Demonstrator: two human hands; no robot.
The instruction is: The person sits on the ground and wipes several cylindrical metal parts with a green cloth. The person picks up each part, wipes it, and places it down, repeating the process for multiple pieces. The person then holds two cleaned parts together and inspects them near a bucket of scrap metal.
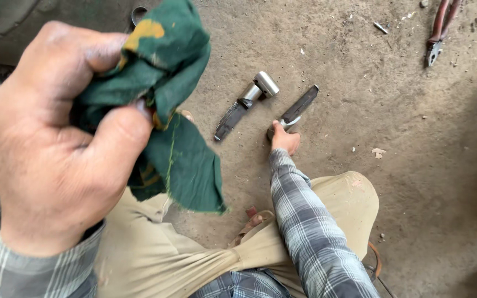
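Left hand (51, 143) up close to the camera, fist closed tight around a green rag (178, 110) with a yellow patch near the top — cloth bunched in the palm, loose end hanging down over the knee. Right hand (284, 139) stretched out and down to the ground, fingers closed on the near end of a flat dark metal piece (299, 107) that lies angled away on the floor. Seems a pick-up in progress, though whether the piece has left the ground cannot be told from here.

Just beside it, to the left and not touching, a second part: a dark bar with a shiny cylindrical head (247, 102), lying alone, no hand on it. Looks like cleaning work — rag ready, one piece gripped, the other waiting. Both pieces dark and grimy along the blades, so, judging by that, wiping hardly begun and most of it left.

Now the surroundings. Bare concrete floor (415, 182), dusty, gritty, scattered with small chips and pale scraps. Red-handled pliers (440, 30) well apart at the top right, a small bolt-like bit near them. Seated low, knees in tan trousers, plaid sleeves on both arms, a sandal strap showing between the legs. Dark machinery or a tyre edge at far left, too cropped to name. Even daylight, no other person in view.
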